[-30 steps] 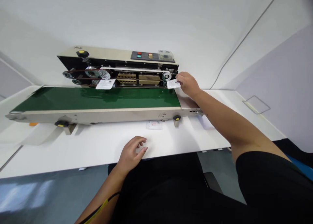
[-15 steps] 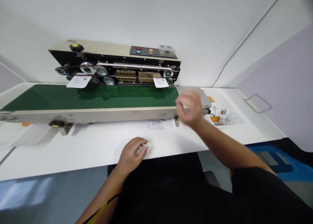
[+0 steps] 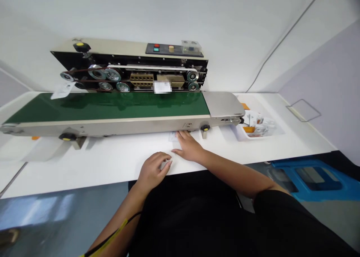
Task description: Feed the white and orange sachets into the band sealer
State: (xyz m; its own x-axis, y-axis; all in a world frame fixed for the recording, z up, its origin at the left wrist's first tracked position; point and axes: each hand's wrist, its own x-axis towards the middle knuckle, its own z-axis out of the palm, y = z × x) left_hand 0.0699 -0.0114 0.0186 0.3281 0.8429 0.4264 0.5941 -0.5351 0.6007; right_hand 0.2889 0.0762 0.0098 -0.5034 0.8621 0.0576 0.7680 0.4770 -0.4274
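Observation:
My right hand [image 3: 189, 147] lies with its fingers stretched out over a small clear packet [image 3: 172, 137] on the white table, at the front foot of the sealing machine [image 3: 112, 47]. Beside it, my left hand [image 3: 153, 171] rests near the table edge, fingers loosely curled and apart, holding nothing. One white packet [image 3: 162, 87] hangs in the machine's band in front of the brass blocks. Another white packet [image 3: 63, 90] sticks out at the left rollers, tilted, above the green belt [image 3: 112, 106].
To the right of the machine stands a white bin [image 3: 254, 137] holding several packets with orange parts. A translucent tray [image 3: 42, 150] is at the left under the belt. A blue stool [image 3: 317, 178] stands at the lower right.
My right hand has come down from the belt's right end onto the clear packet and its fingers have opened. Both white packets have moved left along the machine. My left hand has hardly moved.

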